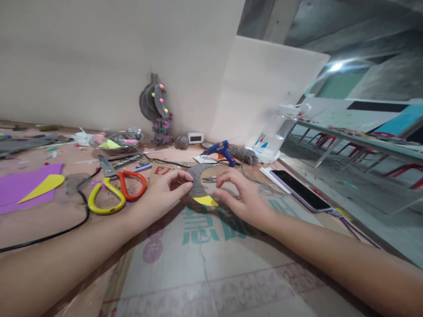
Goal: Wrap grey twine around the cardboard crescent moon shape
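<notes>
My left hand (168, 190) pinches the left edge of a crescent (197, 184) wrapped in grey yarn, with thumb and forefinger. Its lower tip (206, 200) is bare and yellow. On the other side, my right hand (239, 193) is curled with thumb and forefinger apart, the thumb close to that yellow tip; I see nothing held in it. Small pliers or snips (209, 179) lie behind, between the hands. Beneath is a printed cardboard sheet (185, 273). Grey yarn (244, 155) lies in a skein beyond my right hand.
Scissors (107, 193) with yellow and red handles lie left, near purple sheets (20, 187) and a black cord (86, 211). A blue glue gun (222, 152), a clock (195, 138) and a plastic jug (269, 136) stand behind. A phone (299, 190) lies right. A decorated crescent (160, 101) leans at the wall.
</notes>
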The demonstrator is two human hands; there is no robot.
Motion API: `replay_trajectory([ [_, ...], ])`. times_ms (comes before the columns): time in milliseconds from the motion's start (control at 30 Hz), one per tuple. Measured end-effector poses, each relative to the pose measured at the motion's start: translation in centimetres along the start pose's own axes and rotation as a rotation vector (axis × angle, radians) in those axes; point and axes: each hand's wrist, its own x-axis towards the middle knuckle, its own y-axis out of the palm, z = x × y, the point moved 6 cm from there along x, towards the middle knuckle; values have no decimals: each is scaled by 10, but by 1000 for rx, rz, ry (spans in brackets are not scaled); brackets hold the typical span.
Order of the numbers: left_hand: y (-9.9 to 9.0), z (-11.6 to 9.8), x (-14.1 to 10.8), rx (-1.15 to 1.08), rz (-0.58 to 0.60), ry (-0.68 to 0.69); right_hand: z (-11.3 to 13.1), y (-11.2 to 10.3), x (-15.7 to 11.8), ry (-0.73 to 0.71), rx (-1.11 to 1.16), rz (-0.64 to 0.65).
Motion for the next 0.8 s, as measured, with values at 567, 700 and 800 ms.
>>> replay_trajectory([
  [567, 1, -5, -5, 43, -21, -15, -61, 14, 9, 5, -355, 188],
  [700, -4, -17, -9, 220, -81, 89, -62, 15, 8, 36, -359, 191],
  [800, -10, -24, -13, 358, -190, 200, -66, 6, 10, 96, -275, 110],
])
